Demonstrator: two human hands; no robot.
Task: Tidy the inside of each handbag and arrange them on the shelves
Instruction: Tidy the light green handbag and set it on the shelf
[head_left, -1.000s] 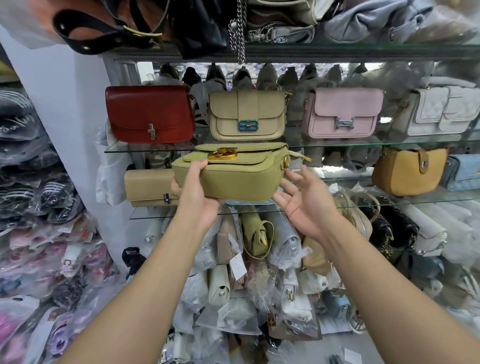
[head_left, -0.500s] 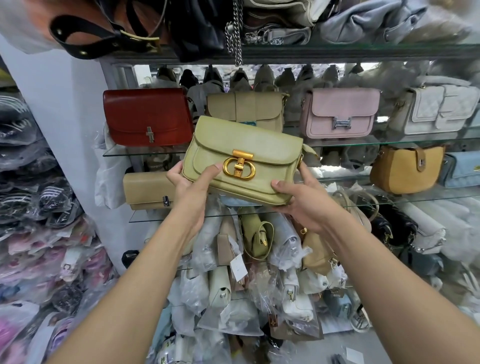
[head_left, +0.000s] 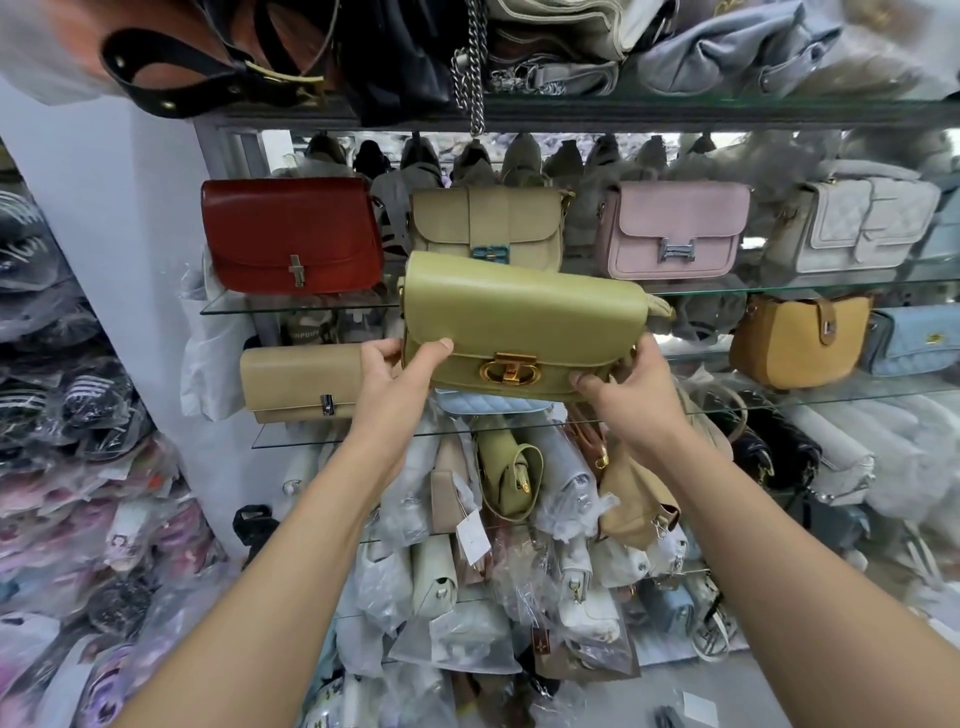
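Centre of frame: gripping green handbag (head_left: 519, 317) at its lower corners with left hand (head_left: 392, 371) and right hand (head_left: 621, 382), thumbs curled over the front. Flap down, gold clasp (head_left: 511, 370) facing camera.

No legible text or labels anywhere

Bright, even, cool-white light fills the view, and its source is out of sight. Shadows are soft and faint. The green handbag (head_left: 519, 317) in the middle is sharp, with a mild sheen along its flap. Below it the plastic-wrapped bags (head_left: 467, 639) throw small white glints, and the edge of the glass shelf (head_left: 805, 288) gleams pale. The wide lens bows the top shelf (head_left: 675, 111). Detail smears toward the corners: the upper right and the packets (head_left: 57, 415) at left are blurred.
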